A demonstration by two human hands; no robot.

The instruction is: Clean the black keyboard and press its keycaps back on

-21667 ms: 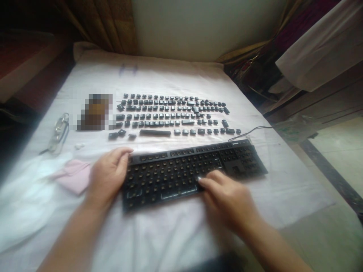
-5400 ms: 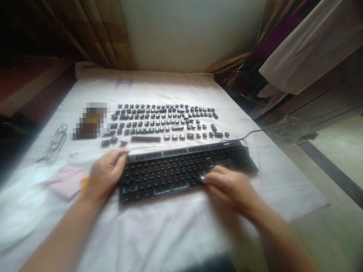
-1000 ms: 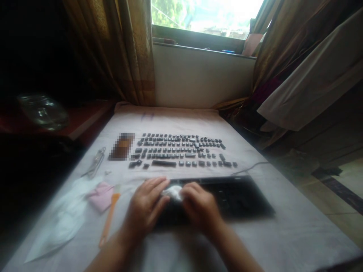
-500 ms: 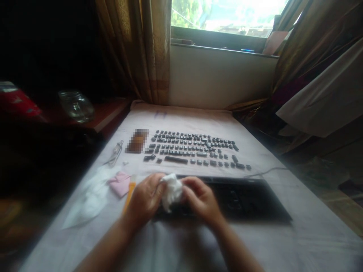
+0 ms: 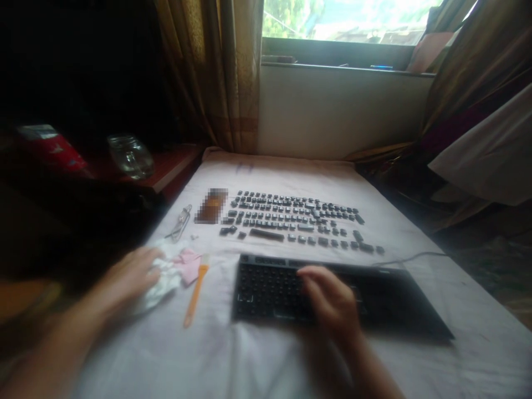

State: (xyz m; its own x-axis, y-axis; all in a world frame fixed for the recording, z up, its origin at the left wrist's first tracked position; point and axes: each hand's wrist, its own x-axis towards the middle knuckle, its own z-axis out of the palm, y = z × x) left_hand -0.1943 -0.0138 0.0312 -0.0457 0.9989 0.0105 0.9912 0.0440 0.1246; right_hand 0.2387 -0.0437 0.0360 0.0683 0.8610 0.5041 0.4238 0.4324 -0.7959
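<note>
The left hand (image 5: 131, 277) and right hand (image 5: 332, 299) are showing bare; the left forearm (image 5: 58, 346) and right forearm (image 5: 368, 360) are likewise appearing uncovered, the left blurring heavily.

Keyboard (image 5: 266, 288) in front, keycaps (image 5: 266, 224) behind, odds and ends left.
From where I stand: keyboard on the sheet (image 5: 145, 354), right hand (image 5: 332, 302) over its middle, cable (image 5: 409, 258) off behind its right half. Keycaps in rows on same sheet, apart from keyboard. Left of keyboard, also apart: brush (image 5: 194, 299), then folded cloth (image 5: 189, 267) just left of brush's far end, then soft heap (image 5: 164, 282), left hand (image 5: 135, 271) at it. Behind heap: 1 item too unclear to name (image 5: 180, 223); right of that, 1 pixelated object (image 5: 211, 206), beside keycaps. Farther left: jar (image 5: 131, 157) on side table (image 5: 177, 165). Window (image 5: 344, 22) beyond.
</note>
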